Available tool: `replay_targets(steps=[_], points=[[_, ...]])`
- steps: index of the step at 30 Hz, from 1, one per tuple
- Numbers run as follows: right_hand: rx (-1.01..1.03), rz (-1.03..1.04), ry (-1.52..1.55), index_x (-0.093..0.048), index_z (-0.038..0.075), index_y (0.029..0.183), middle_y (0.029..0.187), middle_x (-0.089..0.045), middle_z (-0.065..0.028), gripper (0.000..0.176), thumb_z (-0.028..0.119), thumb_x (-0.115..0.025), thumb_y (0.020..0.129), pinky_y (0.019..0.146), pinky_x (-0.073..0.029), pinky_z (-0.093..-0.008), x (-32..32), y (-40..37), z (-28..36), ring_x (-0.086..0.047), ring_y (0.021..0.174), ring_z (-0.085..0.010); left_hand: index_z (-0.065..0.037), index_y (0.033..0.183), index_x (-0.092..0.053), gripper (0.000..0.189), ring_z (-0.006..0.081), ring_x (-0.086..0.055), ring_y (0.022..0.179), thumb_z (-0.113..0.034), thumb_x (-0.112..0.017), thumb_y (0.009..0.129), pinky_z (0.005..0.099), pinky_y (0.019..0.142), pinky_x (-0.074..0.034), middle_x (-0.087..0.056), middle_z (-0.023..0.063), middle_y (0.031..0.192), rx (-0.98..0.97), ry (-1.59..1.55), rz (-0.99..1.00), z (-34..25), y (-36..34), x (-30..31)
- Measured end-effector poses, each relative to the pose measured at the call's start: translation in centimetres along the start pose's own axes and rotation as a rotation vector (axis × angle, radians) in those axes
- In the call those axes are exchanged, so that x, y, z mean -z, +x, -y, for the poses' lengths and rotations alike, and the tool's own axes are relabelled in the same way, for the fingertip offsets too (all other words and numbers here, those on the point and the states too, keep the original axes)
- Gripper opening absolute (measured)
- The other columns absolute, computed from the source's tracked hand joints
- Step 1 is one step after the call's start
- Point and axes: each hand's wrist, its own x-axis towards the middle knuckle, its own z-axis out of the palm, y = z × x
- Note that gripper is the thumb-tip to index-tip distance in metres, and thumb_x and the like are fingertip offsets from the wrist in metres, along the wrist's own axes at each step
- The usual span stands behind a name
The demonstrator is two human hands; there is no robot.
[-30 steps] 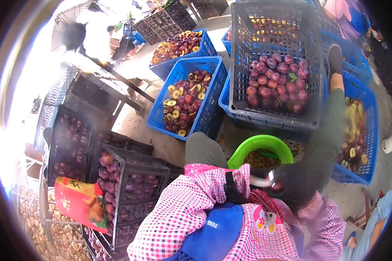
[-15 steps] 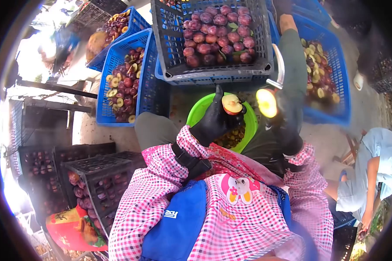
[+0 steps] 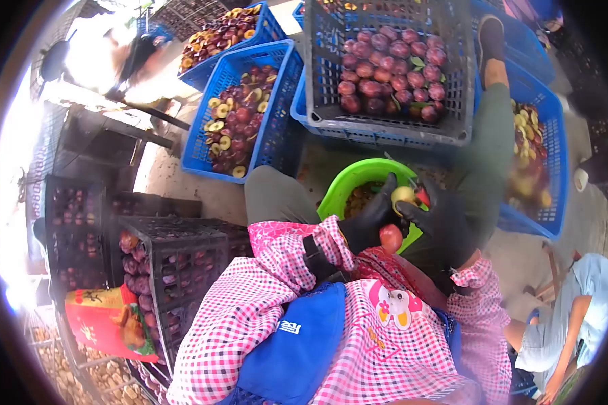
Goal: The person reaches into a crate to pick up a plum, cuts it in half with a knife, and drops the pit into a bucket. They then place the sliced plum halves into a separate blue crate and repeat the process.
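My left hand (image 3: 370, 221), in a black glove, is closed round a reddish plum (image 3: 390, 238), with its thumb raised beside a pale cut plum half (image 3: 404, 197). Close on its right, my right hand (image 3: 446, 219), also black-gloved, is closed round a thin metal tool (image 3: 412, 181), mostly hidden by the fingers. Something small and red shows between the right fingers; what it is cannot be made out. Both hands are over the near side of a green basin (image 3: 338, 187) holding small brownish pieces.
A black crate (image 3: 392, 128) of whole plums stands ahead on a blue one. Blue crates of cut plums flank it at left (image 3: 190, 145) and right (image 3: 555, 169). Black crates (image 3: 182, 233) of plums stand at lower left. Another person (image 3: 591, 290) is at the right edge.
My hands have come together over the basin; the right one, with the metal tool, has come down from its raised position. The surroundings have shifted right in the view.
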Motion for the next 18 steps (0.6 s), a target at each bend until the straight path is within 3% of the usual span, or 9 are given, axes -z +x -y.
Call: replay_targets(steps=[3, 4, 6, 8, 11, 13, 14, 16, 18], points=[[-0.115, 0.266, -0.038, -0.059, 0.001, 0.112, 0.092, -0.066, -0.0187, 0.051, 0.037, -0.074, 0.08, 0.067, -0.05, -0.0409, 0.2, -0.2, -0.1, -0.066, 0.084, -0.0356, -0.008, 0.103, -0.066, 0.071, 0.0171, -0.058, 0.074, -0.071, -0.033, 0.092, 0.0323, 0.066, -0.046, -0.064, 0.0072, 0.078, 0.177, 0.153, 0.165, 0.3, -2.1, -0.7], [-0.11, 0.269, -0.043, -0.059, 0.001, 0.112, 0.092, -0.066, -0.0187, 0.051, 0.037, -0.074, 0.08, 0.067, -0.05, -0.0409, 0.2, -0.6, -0.2, -0.066, 0.084, -0.0356, -0.001, 0.12, -0.057, 0.084, 0.0212, -0.063, 0.087, -0.075, -0.034, 0.088, 0.0363, 0.085, -0.05, -0.066, 0.0101, 0.105, 0.224, -0.244, 0.443, 2.4, -0.3, 2.8], [0.261, 0.099, -0.18, -0.059, 0.001, 0.111, 0.089, -0.067, -0.0175, 0.046, 0.032, -0.074, 0.08, 0.067, -0.05, -0.0405, -0.2, -1.5, -0.4, -0.067, 0.08, -0.034, -0.001, 0.119, -0.058, 0.082, 0.0238, -0.063, 0.089, -0.074, -0.035, 0.089, 0.0388, 0.086, -0.05, -0.065, 0.0117, 0.105, 0.195, -0.148, 0.175, 2.3, -2.5, -1.4], [0.115, -0.037, -0.01, -0.06, 0.001, 0.109, 0.088, -0.067, -0.0168, 0.044, 0.03, -0.076, 0.079, 0.067, -0.051, -0.0394, -1.7, -1.0, -1.6, -0.067, 0.079, -0.0311, 0.0, 0.118, -0.059, 0.081, 0.0264, -0.063, 0.09, -0.072, -0.036, 0.09, 0.0413, 0.086, -0.05, -0.065, 0.0132, 0.106, 0.157, -0.067, -0.102, 2.6, -2.9, -0.7], [-0.069, -0.238, 0.057, -0.061, 0.001, 0.105, 0.088, -0.067, -0.0144, 0.04, 0.026, -0.078, 0.078, 0.069, -0.05, -0.0362, 0.4, 0.0, 1.2, -0.065, 0.077, -0.0236, -0.003, 0.121, -0.056, 0.071, 0.0297, -0.064, 0.094, -0.065, -0.038, 0.094, 0.0468, 0.087, -0.05, -0.065, 0.016, 0.108, 0.346, -0.267, 0.188, 4.0, -0.4, 6.0], [-0.14, -0.303, -0.078, -0.062, 0.0, 0.103, 0.088, -0.067, -0.0127, 0.039, 0.024, -0.079, 0.078, 0.07, -0.05, -0.0341, 3.4, -0.3, 1.3, -0.064, 0.078, -0.0192, -0.004, 0.127, -0.052, 0.058, 0.0305, -0.063, 0.1, -0.052, -0.05, 0.095, 0.0472, 0.09, -0.05, -0.064, 0.0172, 0.108, 0.322, 0.071, -0.151, 2.8, -0.6, 6.2], [-0.19, -0.393, -0.053, -0.063, 0.0, 0.103, 0.087, -0.067, -0.0113, 0.038, 0.026, -0.079, 0.079, 0.07, -0.05, -0.0327, 4.1, -0.2, 0.7, -0.063, 0.078, -0.017, -0.004, 0.127, -0.052, 0.058, 0.0305, -0.063, 0.1, -0.052, -0.05, 0.095, 0.0472, 0.09, -0.05, -0.064, 0.0172, 0.108, 0.359, 0.054, -0.145, 3.2, -1.9, 6.2], [-0.073, -0.61, -0.076, -0.064, 0.0, 0.102, 0.086, -0.066, -0.0089, 0.038, 0.027, -0.079, 0.08, 0.07, -0.049, -0.0308, 5.1, -0.1, -1.5, -0.061, 0.077, -0.0142, -0.004, 0.12, -0.059, 0.041, 0.0309, -0.064, 0.102, -0.027, -0.069, 0.088, 0.0455, 0.088, -0.051, -0.065, 0.0163, 0.107, -0.177, 0.761, 0.15, 3.3, -4.2, 6.3], [0.014, -0.756, -0.213, -0.064, -0.001, 0.101, 0.085, -0.066, -0.0079, 0.038, 0.028, -0.078, 0.081, 0.069, -0.048, -0.0308, 8.0, -0.8, -3.9, -0.061, 0.076, -0.0135, -0.003, 0.12, -0.059, 0.038, 0.0294, -0.064, 0.101, -0.016, -0.07, 0.086, 0.0437, 0.087, -0.052, -0.065, 0.0164, 0.107, -0.172, 1.051, 0.204, 3.0, -4.0, 7.2]])
